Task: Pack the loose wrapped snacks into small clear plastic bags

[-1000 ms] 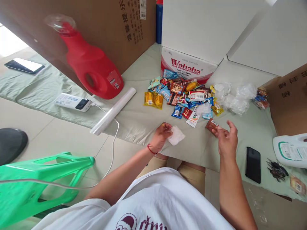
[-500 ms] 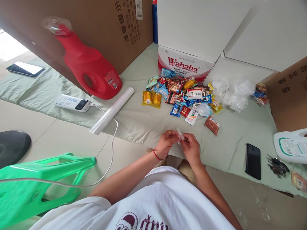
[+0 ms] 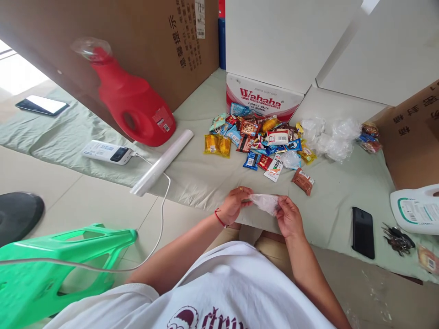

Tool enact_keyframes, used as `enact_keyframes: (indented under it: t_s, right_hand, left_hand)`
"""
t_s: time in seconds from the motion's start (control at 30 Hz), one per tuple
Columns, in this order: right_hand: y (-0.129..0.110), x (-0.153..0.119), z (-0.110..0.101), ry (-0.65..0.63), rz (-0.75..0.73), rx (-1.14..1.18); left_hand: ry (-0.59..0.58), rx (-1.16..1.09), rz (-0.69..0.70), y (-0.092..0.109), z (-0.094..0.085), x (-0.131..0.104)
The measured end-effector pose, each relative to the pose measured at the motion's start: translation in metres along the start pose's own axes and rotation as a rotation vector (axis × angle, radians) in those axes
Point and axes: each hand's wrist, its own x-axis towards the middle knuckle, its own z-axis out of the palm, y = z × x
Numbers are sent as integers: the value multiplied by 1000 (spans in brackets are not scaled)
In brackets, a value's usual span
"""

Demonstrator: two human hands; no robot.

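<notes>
A small clear plastic bag [image 3: 263, 203] is stretched between my two hands above the front edge of the cloth-covered surface. My left hand [image 3: 236, 203], with a red string at the wrist, pinches its left end. Its right end is gripped by the fingers of my right hand [image 3: 288, 216]. Just beyond lies a heap of small wrapped snacks [image 3: 252, 132] in many colours. A brown snack packet [image 3: 303, 181] and a white snack packet [image 3: 274, 168] lie closest to my hands. Crumpled clear plastic bags [image 3: 331, 139] are piled right of the heap.
A white box [image 3: 264, 98] stands behind the snacks. Left are a red jug [image 3: 137, 100], a plastic roll [image 3: 163, 162] and a cabled power bank [image 3: 108, 152]. A black phone [image 3: 363, 233], keys [image 3: 398, 240] and a white jug [image 3: 416, 210] lie right. A green stool [image 3: 68, 246] stands lower left.
My hands have moved apart, my right hand going rightward. The plastic, bunched small between my fingertips before, is now spread out between them. The view has shifted slightly.
</notes>
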Motion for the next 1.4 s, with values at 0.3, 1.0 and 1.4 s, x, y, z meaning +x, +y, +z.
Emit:
enact_keyframes:
  t_s: [0.3,1.0,1.4]
  right_hand:
    - [4,-9,1,67,-266,-375]
    - [-19,8,-40,196,-152,-150]
    - [-19,-9,0,-312,-956,-1252]
  left_hand:
    - [112,108,-89,-5,9,-12]
    - [-310,-87,-211,-3,-13,-4]
    - [89,137,15,-17,-7,2]
